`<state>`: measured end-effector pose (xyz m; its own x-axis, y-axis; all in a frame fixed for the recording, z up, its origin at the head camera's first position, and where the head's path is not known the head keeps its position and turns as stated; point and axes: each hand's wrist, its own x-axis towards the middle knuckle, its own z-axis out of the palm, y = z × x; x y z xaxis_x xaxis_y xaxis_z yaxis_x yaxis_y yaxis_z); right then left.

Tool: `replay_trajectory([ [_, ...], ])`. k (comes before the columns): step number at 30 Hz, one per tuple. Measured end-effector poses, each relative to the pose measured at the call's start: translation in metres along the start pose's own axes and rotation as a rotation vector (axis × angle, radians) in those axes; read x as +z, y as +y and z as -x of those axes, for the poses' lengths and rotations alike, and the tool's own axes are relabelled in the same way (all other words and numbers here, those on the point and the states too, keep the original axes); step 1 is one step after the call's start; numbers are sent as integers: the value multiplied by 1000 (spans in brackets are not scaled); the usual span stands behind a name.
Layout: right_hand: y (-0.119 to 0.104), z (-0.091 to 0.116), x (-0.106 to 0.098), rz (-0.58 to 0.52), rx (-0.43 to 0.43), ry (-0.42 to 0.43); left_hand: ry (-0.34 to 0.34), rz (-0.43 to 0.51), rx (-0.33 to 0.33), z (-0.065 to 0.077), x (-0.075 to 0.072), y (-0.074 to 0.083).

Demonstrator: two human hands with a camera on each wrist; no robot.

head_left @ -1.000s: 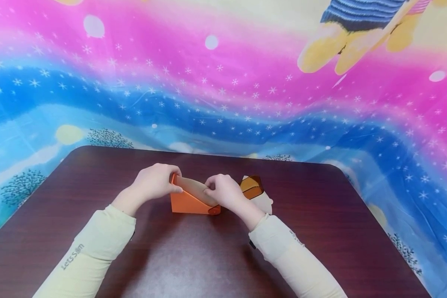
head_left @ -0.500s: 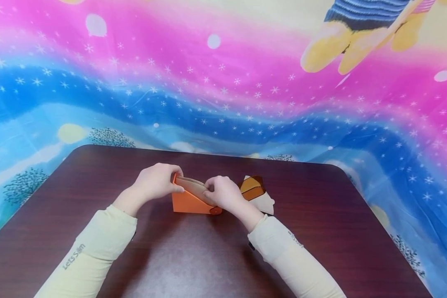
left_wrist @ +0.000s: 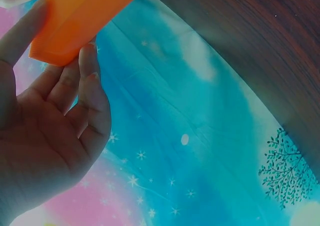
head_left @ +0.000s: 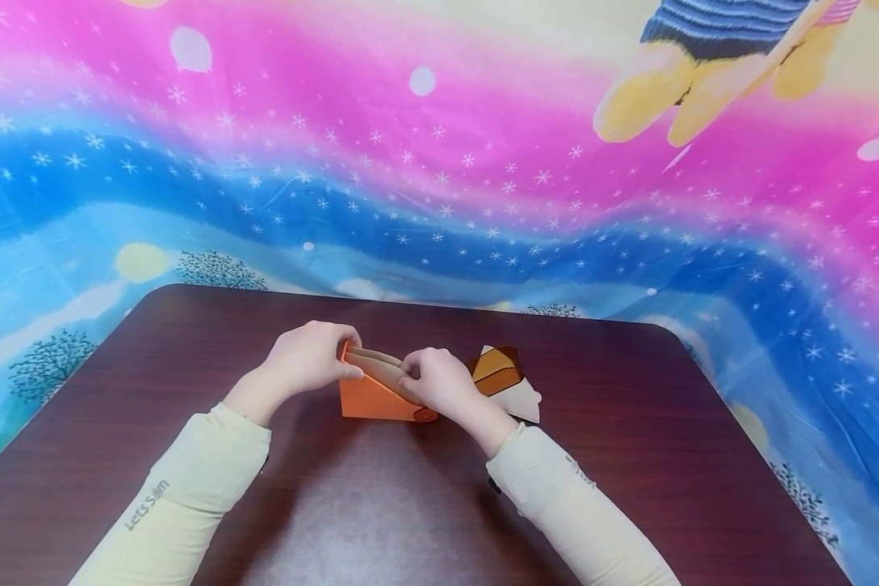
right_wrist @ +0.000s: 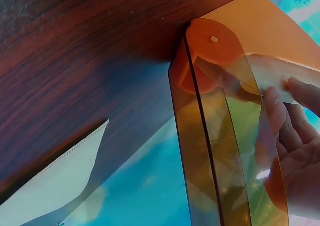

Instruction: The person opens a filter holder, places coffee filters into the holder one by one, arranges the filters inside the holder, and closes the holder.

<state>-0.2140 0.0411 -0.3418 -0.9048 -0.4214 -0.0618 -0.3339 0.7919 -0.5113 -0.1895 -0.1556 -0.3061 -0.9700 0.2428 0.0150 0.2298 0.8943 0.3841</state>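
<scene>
- A snowflake-printed cloth [head_left: 381,179] hangs in pink and blue beyond the table.
- The table [head_left: 154,407] is dark, wood-grained, glossy nearest me.
- The orange box [head_left: 369,400] is upright mid-table; my left hand [head_left: 303,356] grips its tall end, I judge to steady it.
- Its amber lid [head_left: 500,370] is swung rightward, leaving the top accessible.
- Brown sheets [head_left: 382,370] stand inside; my right hand [head_left: 445,382] pinches their edge, probably for control.
- A pale sheet [head_left: 518,401] lies near the lid.
</scene>
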Motion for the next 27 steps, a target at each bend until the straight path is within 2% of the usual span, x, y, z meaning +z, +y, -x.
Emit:
replay_trajectory([
  [4,1,1,-2,28,2,-1,-2,4,0,0,1,0],
  [7,0,3,-9,88,-7,29,1,5,1,0,1,0],
  [11,-2,10,-28,118,-33,110,8,-3,0,0,1,0],
  [15,4,21,-59,28,-32,204,6,-1,2,0,0,1],
  [18,19,30,-87,-80,-2,289,9,6,11,0,0,2],
  [22,49,36,-113,-125,76,383,9,7,4,0,0,2],
  [24,64,35,-116,-99,129,386,8,3,-3,1,0,1],
  [27,88,28,-110,-21,224,330,12,-2,5,1,1,0],
])
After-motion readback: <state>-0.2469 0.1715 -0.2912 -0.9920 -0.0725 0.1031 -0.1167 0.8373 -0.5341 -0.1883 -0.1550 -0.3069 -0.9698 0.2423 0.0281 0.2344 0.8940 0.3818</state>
